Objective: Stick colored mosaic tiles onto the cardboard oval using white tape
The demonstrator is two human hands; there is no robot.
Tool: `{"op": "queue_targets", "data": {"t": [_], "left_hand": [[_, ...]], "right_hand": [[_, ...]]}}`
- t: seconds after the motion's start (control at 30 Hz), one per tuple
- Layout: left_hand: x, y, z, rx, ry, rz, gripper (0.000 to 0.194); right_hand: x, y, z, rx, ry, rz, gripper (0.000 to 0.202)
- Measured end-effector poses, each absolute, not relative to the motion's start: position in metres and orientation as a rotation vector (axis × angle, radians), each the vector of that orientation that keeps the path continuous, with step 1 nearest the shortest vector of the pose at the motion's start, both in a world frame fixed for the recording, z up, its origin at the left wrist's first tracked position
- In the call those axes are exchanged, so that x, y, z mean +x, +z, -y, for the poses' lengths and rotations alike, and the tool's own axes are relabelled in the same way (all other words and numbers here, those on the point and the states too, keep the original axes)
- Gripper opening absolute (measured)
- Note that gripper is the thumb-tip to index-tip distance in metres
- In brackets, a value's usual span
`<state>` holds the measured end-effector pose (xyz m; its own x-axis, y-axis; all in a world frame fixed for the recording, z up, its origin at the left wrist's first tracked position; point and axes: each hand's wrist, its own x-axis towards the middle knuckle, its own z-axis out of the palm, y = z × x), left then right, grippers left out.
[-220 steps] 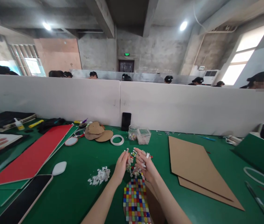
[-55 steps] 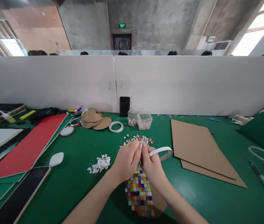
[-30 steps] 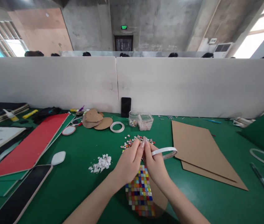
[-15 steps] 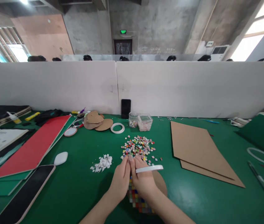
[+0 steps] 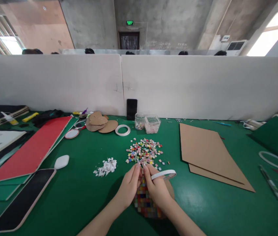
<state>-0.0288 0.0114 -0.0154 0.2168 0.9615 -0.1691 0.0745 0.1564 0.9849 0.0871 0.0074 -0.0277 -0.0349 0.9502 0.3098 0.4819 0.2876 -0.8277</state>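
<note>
A cardboard disc [image 5: 170, 189] covered partly with rows of coloured mosaic tiles [image 5: 143, 204] lies beneath both hands. My left hand [image 5: 128, 184] is closed, thumb and fingers pinched above the disc. Whatever is in that pinch is too small to make out. Close beside it, my right hand [image 5: 156, 185] is closed too, with a white roll of tape [image 5: 163, 173] hooked on it and standing out to the right. The fingertips of both hands nearly meet. Just beyond them spreads a pile of loose mosaic tiles [image 5: 143, 150].
White paper scraps [image 5: 106, 167] lie left of the hands, near a phone [image 5: 23, 203] and a white case [image 5: 62, 162]. Cardboard sheets [image 5: 202, 147] lie right. Behind the tiles stand clear containers [image 5: 152, 124], a tape ring [image 5: 122, 130] and cardboard discs [image 5: 108, 126]. A white partition [image 5: 80, 85] closes the back.
My fingertips have parted slightly, and the tape roll has turned to show more of its ring. The whole scene sits a little higher as the head tilts down.
</note>
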Motion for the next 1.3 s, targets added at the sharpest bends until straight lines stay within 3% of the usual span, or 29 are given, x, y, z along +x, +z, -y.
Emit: {"op": "queue_targets", "data": {"t": [0.2, 0.4, 0.97, 1.3], "left_hand": [[-0.03, -0.007, -0.009, 1.533, 0.86, -1.1, 0.026], [-0.03, -0.006, -0.006, 1.557, 0.876, -1.076, 0.029], [-0.034, -0.008, -0.009, 1.591, 0.912, -1.198, 0.028], [-0.031, -0.004, -0.011, 1.26, 0.928, -1.086, 0.031]], "right_hand": [[0.092, -0.023, -0.005, -1.219, 0.976, 1.53, 0.033], [0.088, -0.026, -0.003, -1.197, 1.187, 1.261, 0.036], [0.083, -0.023, 0.002, -1.276, 0.661, 1.724, 0.03], [0.082, -0.021, 0.003, -1.159, 0.799, 1.534, 0.033]]}}
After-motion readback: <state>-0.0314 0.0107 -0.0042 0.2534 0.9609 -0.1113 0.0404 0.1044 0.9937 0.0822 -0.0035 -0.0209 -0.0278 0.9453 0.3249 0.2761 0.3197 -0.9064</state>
